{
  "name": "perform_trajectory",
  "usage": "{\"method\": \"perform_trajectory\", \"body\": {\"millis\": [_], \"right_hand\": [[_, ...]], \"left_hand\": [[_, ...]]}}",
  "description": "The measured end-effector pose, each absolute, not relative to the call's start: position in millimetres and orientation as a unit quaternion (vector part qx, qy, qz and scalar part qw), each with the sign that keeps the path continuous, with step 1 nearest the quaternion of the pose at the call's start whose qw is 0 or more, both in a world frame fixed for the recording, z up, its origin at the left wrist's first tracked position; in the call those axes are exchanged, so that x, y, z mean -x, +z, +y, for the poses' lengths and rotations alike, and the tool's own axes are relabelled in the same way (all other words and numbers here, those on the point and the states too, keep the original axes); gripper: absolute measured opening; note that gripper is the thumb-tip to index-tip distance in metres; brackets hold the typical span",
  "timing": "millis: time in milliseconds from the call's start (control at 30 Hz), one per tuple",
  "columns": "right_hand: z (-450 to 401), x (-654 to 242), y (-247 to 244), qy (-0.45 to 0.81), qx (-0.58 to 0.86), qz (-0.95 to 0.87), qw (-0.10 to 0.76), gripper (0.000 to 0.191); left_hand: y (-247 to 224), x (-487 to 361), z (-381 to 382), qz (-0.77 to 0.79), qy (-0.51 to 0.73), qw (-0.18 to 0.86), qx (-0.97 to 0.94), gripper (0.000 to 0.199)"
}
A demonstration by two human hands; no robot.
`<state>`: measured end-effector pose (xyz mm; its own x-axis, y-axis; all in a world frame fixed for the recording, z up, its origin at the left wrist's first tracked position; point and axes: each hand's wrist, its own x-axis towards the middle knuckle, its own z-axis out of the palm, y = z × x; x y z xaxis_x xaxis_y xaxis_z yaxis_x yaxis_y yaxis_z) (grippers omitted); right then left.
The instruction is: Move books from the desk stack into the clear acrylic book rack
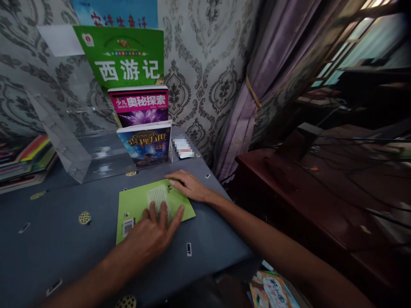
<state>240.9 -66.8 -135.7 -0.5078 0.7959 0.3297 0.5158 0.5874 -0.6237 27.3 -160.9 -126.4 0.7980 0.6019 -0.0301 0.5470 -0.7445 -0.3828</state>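
A light green book (138,197) lies flat on the grey-blue table (96,256), its barcode at the lower left. My left hand (157,226) rests on the lower part of its cover with the fingers spread. At the book's upper right corner lies my right hand (188,185), fingers stretched out and apart over the edge. Behind the book, a clear stepped rack (109,169) holds upright books: a blue one (149,145) in front, then a magenta one (143,102), a green one (128,55) and a light blue one (118,8).
Stacked books (25,162) lie at the table's left. A phone-like item (183,147) is right of the rack. Beyond the table's right edge stand a purple curtain (237,111) and a dark red desk (276,192) with cables. More books (271,291) sit below the front edge.
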Motion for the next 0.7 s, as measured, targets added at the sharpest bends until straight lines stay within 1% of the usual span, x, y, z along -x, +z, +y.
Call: {"method": "perform_trajectory", "body": {"millis": [100,233,367,433,500,600,633,700], "right_hand": [[-66,-241,-134,0.231,0.389,-0.836,0.312,0.048],[-67,-242,-128,0.262,0.394,-0.814,0.337,0.061],[-68,-242,-123,0.335,0.409,-0.768,0.361,0.072],[-69,-242,-123,0.389,0.414,-0.731,0.378,0.076],[-69,-243,-123,0.437,0.416,-0.696,0.389,0.076],[-68,-242,-124,0.479,0.401,-0.665,0.408,0.076],[-68,-242,-125,0.491,0.391,-0.655,0.421,0.074],[-67,-239,-127,0.516,0.368,-0.631,0.447,0.064]], "left_hand": [[-124,-26,-161,-0.294,0.075,0.196,0.932,0.074],[-102,-18,-150,-0.275,0.068,0.163,0.945,0.078],[-84,-6,-138,-0.312,0.041,0.116,0.942,0.09],[-81,0,-131,-0.35,0.0,0.092,0.932,0.09],[-78,8,-123,-0.392,-0.048,0.065,0.917,0.082],[-69,19,-109,-0.43,-0.125,0.018,0.894,0.06],[-64,22,-105,-0.438,-0.153,-0.001,0.886,0.053],[-52,28,-101,-0.447,-0.211,-0.042,0.868,0.043]]}}
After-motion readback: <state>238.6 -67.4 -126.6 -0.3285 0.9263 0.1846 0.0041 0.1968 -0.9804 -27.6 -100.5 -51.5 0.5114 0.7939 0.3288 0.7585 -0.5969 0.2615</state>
